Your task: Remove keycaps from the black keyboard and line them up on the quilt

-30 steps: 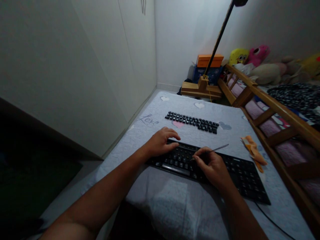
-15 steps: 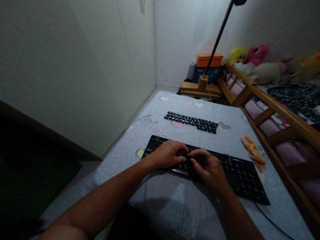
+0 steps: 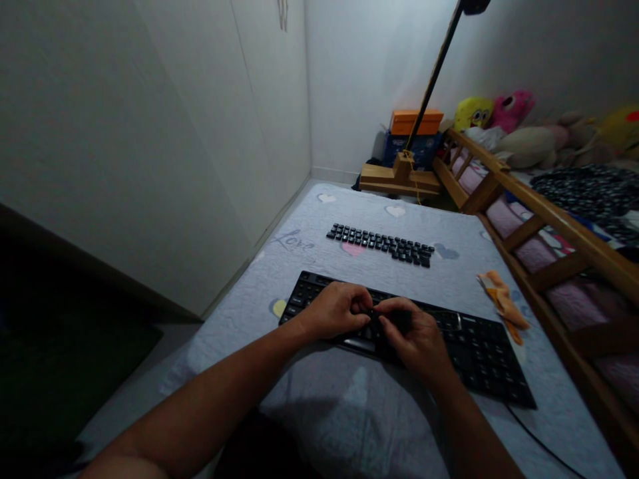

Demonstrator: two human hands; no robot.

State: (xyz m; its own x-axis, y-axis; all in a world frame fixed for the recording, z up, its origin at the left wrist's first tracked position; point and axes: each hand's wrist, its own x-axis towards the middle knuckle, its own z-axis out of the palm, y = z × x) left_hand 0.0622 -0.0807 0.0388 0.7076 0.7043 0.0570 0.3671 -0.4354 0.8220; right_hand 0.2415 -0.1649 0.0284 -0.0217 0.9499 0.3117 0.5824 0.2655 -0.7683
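Observation:
A black keyboard (image 3: 486, 352) lies slantwise on the cloth-covered surface, its cable running off at the lower right. Over its middle, my left hand (image 3: 342, 309) has thumb and index finger pinched together. My right hand (image 3: 414, 332) meets it fingertip to fingertip, also in a pinch; what sits between the fingers is too small and dark to make out. A thin wire loop (image 3: 458, 321) sticks out to the right of my right hand, above the keys. Beyond the keyboard, loose black keycaps (image 3: 372, 241) are laid out in rows.
An orange cloth (image 3: 504, 303) lies right of the keyboard. A wooden bed rail (image 3: 554, 223) runs along the right side, with plush toys behind it. At the back a wooden stand (image 3: 399, 174) holds a dark pole beside stacked boxes. White panels rise at the left.
The view has shifted very slightly. Both hands stay over the same part of the keyboard, with only a small movement of the fingers.

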